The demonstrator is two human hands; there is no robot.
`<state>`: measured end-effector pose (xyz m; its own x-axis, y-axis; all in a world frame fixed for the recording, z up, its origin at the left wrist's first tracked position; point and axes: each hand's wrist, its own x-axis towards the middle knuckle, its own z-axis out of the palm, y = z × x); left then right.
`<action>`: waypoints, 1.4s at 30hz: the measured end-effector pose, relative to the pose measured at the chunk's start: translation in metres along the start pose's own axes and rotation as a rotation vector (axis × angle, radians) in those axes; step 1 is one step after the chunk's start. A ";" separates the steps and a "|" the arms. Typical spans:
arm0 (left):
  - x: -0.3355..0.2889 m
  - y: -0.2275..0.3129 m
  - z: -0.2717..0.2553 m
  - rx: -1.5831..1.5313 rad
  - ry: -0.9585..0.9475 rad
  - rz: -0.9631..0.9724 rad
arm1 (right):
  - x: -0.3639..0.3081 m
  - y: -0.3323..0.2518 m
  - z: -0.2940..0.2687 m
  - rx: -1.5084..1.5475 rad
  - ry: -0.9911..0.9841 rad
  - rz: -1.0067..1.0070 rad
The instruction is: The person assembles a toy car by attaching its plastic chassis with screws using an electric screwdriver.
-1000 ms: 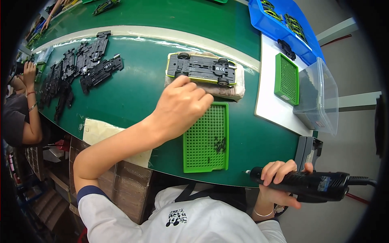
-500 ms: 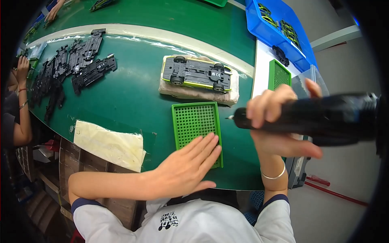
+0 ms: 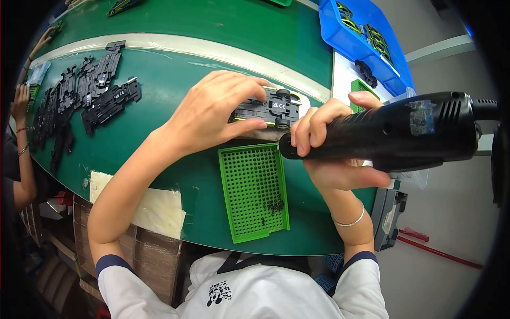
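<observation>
Seen from the head camera, a worker at a green bench (image 3: 202, 212) bends over an upturned toy car (image 3: 279, 105) just past 12 o'clock, two wheels showing. It lies on a pale block (image 3: 305, 105), which seems to raise it and keep its underside level and facing up.

At 11 o'clock, the left hand (image 3: 212, 106) arches over the car's near-left end, forefinger curled above and thumb along the near side, apparently to steady it; whether the fingers press or merely rest cannot be told.

Toward 3 o'clock, the right hand (image 3: 321, 125) grips a black power tool (image 3: 382, 133), fingers wrapped near its nose, probably for control, the thumb jutting free below. The nose points to 9 o'clock, close to the upper corner of a green tray (image 3: 241, 204); its tip is hard to make out.

The tray lies at 6 o'clock, its small black parts (image 3: 275, 206) seemingly kept within easy reach. Black chassis pieces (image 3: 111, 103) sprawl at 10 o'clock, a cream sheet (image 3: 156, 212) lies at 8, and a blue bin (image 3: 366, 56) stands between 1 and 2.
</observation>
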<state>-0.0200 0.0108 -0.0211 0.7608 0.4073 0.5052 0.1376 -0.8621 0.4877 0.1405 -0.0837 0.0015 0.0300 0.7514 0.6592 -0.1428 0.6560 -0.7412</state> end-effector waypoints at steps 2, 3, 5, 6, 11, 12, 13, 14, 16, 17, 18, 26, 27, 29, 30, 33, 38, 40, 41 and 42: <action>-0.003 -0.004 0.001 0.027 0.026 0.043 | 0.001 0.000 -0.001 0.000 -0.013 0.002; -0.004 -0.006 0.001 0.061 0.053 0.085 | 0.001 0.000 -0.002 0.005 -0.030 0.000; -0.004 -0.007 0.001 0.049 0.048 0.087 | 0.001 0.000 -0.001 -0.029 -0.029 0.000; -0.003 -0.008 0.002 0.036 0.045 0.090 | 0.001 0.000 -0.001 -0.065 -0.030 -0.002; -0.002 -0.010 0.002 0.062 0.023 0.129 | 0.023 -0.027 -0.005 -0.018 -0.061 -0.077; -0.002 -0.009 0.002 0.078 0.028 0.133 | 0.029 -0.037 -0.007 -0.009 -0.071 -0.097; -0.002 -0.009 0.002 0.073 0.033 0.131 | 0.035 -0.045 -0.009 0.000 -0.082 -0.116; -0.001 -0.009 0.002 0.073 0.035 0.143 | 0.039 -0.051 -0.011 0.010 -0.094 -0.136; -0.002 -0.012 0.001 0.065 0.021 0.150 | 0.043 -0.051 -0.016 0.026 -0.103 -0.168; -0.003 -0.013 0.001 0.073 0.026 0.155 | 0.046 -0.048 -0.020 0.011 -0.082 -0.190; -0.001 -0.011 0.001 0.060 0.021 0.153 | 0.051 -0.051 -0.023 -0.017 -0.061 -0.213; -0.001 -0.011 0.005 0.079 0.059 0.130 | 0.047 -0.017 -0.020 -0.198 0.108 0.143; 0.000 -0.011 0.005 0.078 0.058 0.128 | 0.048 -0.016 -0.021 -0.194 0.094 0.122; 0.000 -0.010 0.005 0.077 0.063 0.126 | 0.048 -0.016 -0.021 -0.195 0.097 0.124; 0.000 -0.010 0.005 0.075 0.064 0.125 | 0.048 -0.016 -0.021 -0.198 0.100 0.123; 0.001 -0.010 0.006 0.072 0.062 0.122 | 0.047 -0.014 -0.021 -0.168 0.084 0.104; -0.001 -0.012 0.006 0.067 0.062 0.116 | 0.045 -0.006 -0.021 -0.132 0.095 0.158; 0.000 -0.010 0.005 0.049 0.063 0.121 | 0.045 -0.003 -0.023 -0.133 0.095 0.166; 0.001 -0.010 0.004 0.031 0.062 0.133 | 0.046 0.000 -0.027 -0.039 0.046 0.087; 0.001 -0.010 0.004 0.031 0.064 0.123 | 0.047 0.003 -0.030 0.059 -0.002 0.010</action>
<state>-0.0180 0.0185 -0.0285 0.7311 0.3155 0.6049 0.0658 -0.9151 0.3978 0.1711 -0.0443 0.0260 0.0262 0.7574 0.6524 -0.2006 0.6433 -0.7388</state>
